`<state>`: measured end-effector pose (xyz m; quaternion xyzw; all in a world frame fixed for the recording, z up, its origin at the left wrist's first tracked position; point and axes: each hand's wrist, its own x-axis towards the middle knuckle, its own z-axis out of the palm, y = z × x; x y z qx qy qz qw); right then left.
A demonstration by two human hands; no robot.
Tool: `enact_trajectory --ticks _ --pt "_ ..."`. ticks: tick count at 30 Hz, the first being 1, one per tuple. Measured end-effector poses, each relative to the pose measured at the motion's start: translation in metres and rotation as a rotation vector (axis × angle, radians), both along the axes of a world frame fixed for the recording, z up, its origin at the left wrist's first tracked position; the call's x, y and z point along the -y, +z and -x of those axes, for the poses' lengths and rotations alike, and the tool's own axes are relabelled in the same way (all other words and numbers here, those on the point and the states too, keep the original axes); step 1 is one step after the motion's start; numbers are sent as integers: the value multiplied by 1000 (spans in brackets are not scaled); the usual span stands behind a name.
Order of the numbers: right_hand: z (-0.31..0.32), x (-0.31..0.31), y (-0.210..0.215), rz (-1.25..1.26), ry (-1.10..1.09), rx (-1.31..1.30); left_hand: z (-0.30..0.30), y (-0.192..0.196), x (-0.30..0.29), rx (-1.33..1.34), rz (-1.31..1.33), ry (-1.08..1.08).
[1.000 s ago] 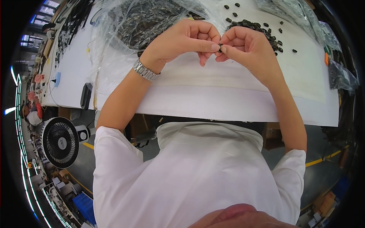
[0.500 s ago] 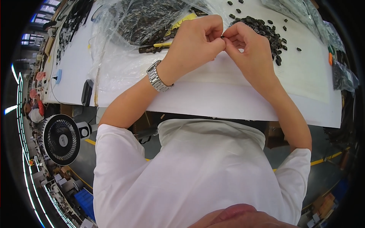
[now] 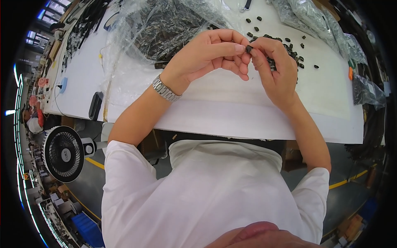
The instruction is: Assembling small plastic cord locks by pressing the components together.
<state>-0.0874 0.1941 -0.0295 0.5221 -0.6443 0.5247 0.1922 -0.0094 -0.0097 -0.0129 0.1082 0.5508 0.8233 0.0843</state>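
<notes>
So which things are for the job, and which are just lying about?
Seems in use:
small black piece at the fingertips
left hand
right hand
probably the scattered black pieces

Seems just there:
fan, left
black oblong object
plastic bags, right

Right hand (image 3: pixel 282 82) pinches a small black piece (image 3: pixel 249 48).

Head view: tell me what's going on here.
A person at a white table has a small dark piece at the fingertips of the right hand. The left hand meets it there, its fingertips right at the piece; whether they grip it too is hard to tell. Similar dark pieces lie loose on the table, partly hidden by the right hand. Beyond the left hand is clear plastic wrapping with dark items under it.
</notes>
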Motion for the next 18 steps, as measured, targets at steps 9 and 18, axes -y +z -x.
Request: enact_trajectory --ticks 9,18 --pt "-5 2 0 3 100 346 -14 21 -7 -102 399 291" --pt "-10 6 7 -172 -15 442 -13 3 -21 -488 1040 689"
